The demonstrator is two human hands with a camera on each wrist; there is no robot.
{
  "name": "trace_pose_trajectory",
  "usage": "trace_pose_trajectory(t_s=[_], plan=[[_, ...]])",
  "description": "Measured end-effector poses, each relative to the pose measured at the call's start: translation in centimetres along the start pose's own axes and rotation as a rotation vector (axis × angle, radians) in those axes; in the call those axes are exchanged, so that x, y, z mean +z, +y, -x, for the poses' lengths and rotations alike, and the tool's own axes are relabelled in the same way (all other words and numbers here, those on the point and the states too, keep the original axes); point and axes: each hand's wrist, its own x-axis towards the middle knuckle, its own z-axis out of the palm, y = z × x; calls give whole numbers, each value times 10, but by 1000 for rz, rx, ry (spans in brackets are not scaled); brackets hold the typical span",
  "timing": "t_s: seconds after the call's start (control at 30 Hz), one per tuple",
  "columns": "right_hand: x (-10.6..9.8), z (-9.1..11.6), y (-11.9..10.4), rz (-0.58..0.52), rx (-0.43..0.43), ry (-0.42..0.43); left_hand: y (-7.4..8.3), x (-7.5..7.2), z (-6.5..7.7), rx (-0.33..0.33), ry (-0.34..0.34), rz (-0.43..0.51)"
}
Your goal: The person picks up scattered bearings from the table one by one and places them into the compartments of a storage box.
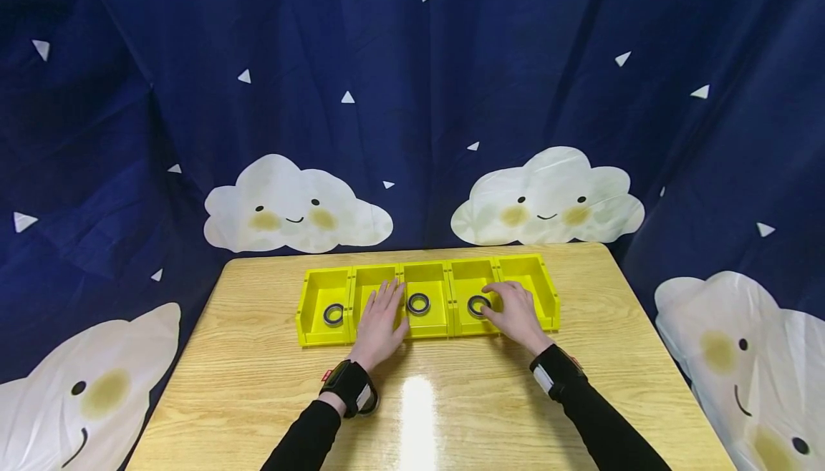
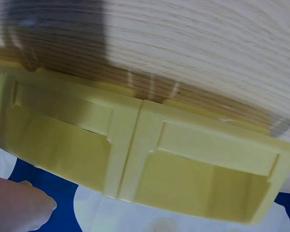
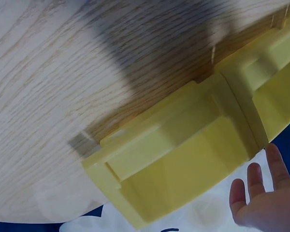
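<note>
A row of several yellow bins (image 1: 428, 335) stands joined side by side on the table. Dark ring bearings with shiny rims lie in the leftmost bin (image 1: 334, 315), the middle bin (image 1: 418, 304) and the second bin from the right, where the bearing (image 1: 478, 306) sits beside my right hand (image 1: 515, 313). That hand's thumb and index finger are spread at this bearing's right edge; its other fingers look extended in the right wrist view. My left hand (image 1: 379, 328) reaches over the second bin from the left with straight fingers, hiding part of that bin.
The wooden table (image 1: 258, 371) extends in front of the bins and to both sides. Part of a dark ring (image 1: 370, 405) shows beside the left wristband (image 1: 348, 387). A blue curtain (image 1: 412, 127) with white clouds hangs behind the table's far edge.
</note>
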Motion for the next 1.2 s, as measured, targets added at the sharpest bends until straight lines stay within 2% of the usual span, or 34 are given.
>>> trace_pose_trajectory(t_s=[0.23, 0.4, 0.6, 0.7, 1.2], plan=[[-1, 4, 3, -81, -19, -18, -5, -3, 8, 0, 30, 16], [0, 9, 6, -131, -33, -6, -10, -4, 20, 5, 60, 35], [4, 18, 5, -163, -68, 24, -19, -2, 37, 72, 152, 71], [9, 23, 1, -180, -89, 22, -22, -1, 44, 89, 165, 80], [41, 52, -35, -280, -205, 4, -50, -6, 90, 82, -39, 107]])
